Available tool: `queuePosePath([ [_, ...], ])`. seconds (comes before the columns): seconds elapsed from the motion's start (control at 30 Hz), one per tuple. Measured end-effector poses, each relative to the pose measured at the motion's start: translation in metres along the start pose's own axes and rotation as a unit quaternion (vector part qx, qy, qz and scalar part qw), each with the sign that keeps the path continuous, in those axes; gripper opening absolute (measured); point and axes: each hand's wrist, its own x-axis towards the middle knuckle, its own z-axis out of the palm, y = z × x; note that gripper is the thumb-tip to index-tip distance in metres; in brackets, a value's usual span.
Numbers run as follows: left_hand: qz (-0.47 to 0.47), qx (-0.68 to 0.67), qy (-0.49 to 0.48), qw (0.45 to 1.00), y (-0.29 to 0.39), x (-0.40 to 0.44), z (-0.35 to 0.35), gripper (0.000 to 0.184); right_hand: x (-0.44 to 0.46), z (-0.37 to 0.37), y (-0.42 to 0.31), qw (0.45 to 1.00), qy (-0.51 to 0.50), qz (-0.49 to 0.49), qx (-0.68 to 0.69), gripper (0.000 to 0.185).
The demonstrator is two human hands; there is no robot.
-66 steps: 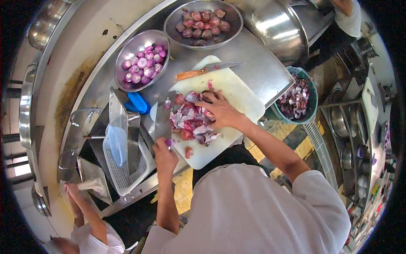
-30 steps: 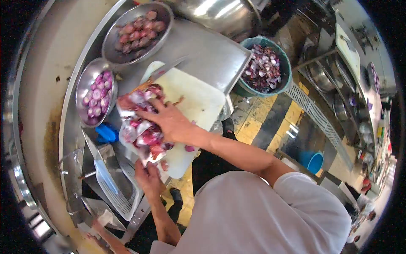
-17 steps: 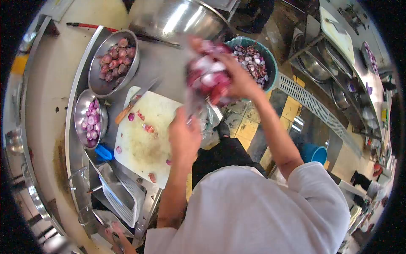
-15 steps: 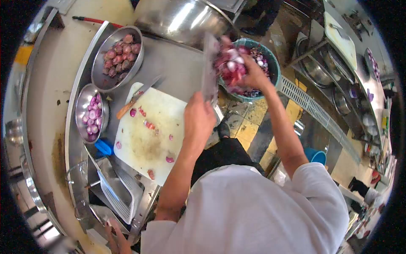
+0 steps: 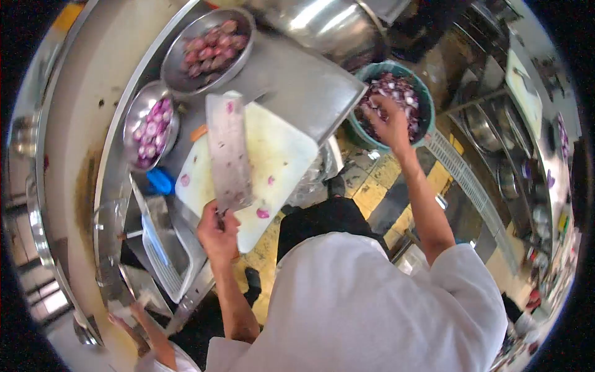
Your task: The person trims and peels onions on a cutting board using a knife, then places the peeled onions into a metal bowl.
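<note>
My left hand (image 5: 218,234) grips the handle of a wide cleaver (image 5: 229,152), its flat blade over the white cutting board (image 5: 282,139). A few onion scraps lie on the board, and a knife's orange handle (image 5: 198,132) shows beside the blade. My right hand (image 5: 388,121) is over the green bucket (image 5: 427,118) of onion peels, fingers apart, holding nothing that I can see. Peeled purple onions (image 5: 153,131) fill a small steel bowl (image 5: 131,118); unpeeled ones (image 5: 214,49) lie in a larger steel bowl (image 5: 176,68).
A big steel pot (image 5: 328,22) stands beyond the steel table (image 5: 297,80). Left of me are a blue object (image 5: 160,180) and a white basket (image 5: 167,266). A co-worker's arms (image 5: 145,328) show at the lower left. Racks of bowls stand at the right.
The onion peels carried between my right hand and the cleaver are now in the bucket. My left hand has swung the cleaver back over the board. My right hand has opened, and the view has shifted.
</note>
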Motion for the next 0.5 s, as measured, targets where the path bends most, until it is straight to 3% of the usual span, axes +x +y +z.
queuePosePath([
  [0.07,0.000,0.060,0.046,0.997,-0.025,-0.019,-0.053,0.022,-0.032,0.048,-0.049,0.991,-0.045,-0.122,0.018,0.048],
  [0.13,0.001,0.118,0.082,0.990,-0.048,-0.039,-0.089,0.021,-0.070,0.087,-0.103,0.961,-0.222,-0.145,0.081,0.063],
  [0.2,-0.079,0.186,0.121,0.972,-0.070,-0.056,-0.108,0.021,-0.103,0.135,-0.138,0.917,-0.286,-0.251,0.120,0.067],
  [0.3,-0.074,0.254,0.164,0.950,-0.096,-0.081,-0.102,0.020,-0.136,0.174,-0.188,0.866,-0.419,-0.271,0.018,0.073],
  [0.4,-0.031,0.307,0.185,0.933,-0.109,-0.092,-0.071,0.023,-0.144,0.222,-0.187,0.873,-0.360,-0.324,-0.057,0.063],
  [0.43,-0.071,0.270,0.187,0.942,-0.126,-0.095,-0.059,0.025,-0.135,0.228,-0.187,0.872,-0.361,-0.326,-0.058,0.063],
  [0.47,-0.027,0.271,0.226,0.935,-0.129,-0.095,-0.042,0.026,-0.118,0.237,-0.186,0.894,-0.322,-0.309,-0.039,0.061],
  [0.5,-0.021,0.256,0.202,0.945,-0.118,-0.093,-0.030,0.026,-0.098,0.245,-0.186,0.914,-0.280,-0.294,-0.018,0.058],
])
